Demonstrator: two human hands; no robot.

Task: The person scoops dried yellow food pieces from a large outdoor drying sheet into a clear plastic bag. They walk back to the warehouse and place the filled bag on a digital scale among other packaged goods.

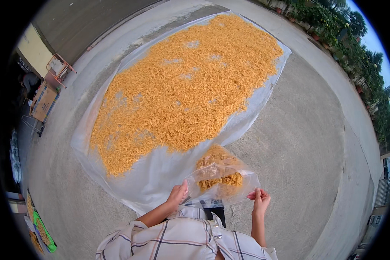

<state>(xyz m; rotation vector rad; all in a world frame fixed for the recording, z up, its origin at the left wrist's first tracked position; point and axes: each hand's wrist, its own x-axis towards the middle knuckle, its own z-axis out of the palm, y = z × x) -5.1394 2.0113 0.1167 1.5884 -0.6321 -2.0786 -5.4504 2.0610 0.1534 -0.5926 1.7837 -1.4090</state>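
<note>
A clear plastic bag, partly filled with orange-yellow dried strips, is stretched between my hands in front of my body. My left hand grips the left side of the bag's mouth. The right side is pinched between the fingers of my right hand. The filled end of the bag lies by the near edge of a large white sheet. Across that sheet spreads a wide layer of the same kind of strips, with thin patches where the white shows through.
Grey concrete ground surrounds the sheet. At left are an orange-framed chair, a cardboard box and a bent-over person. A green tray with pale pieces sits at lower left. Potted plants line the far right.
</note>
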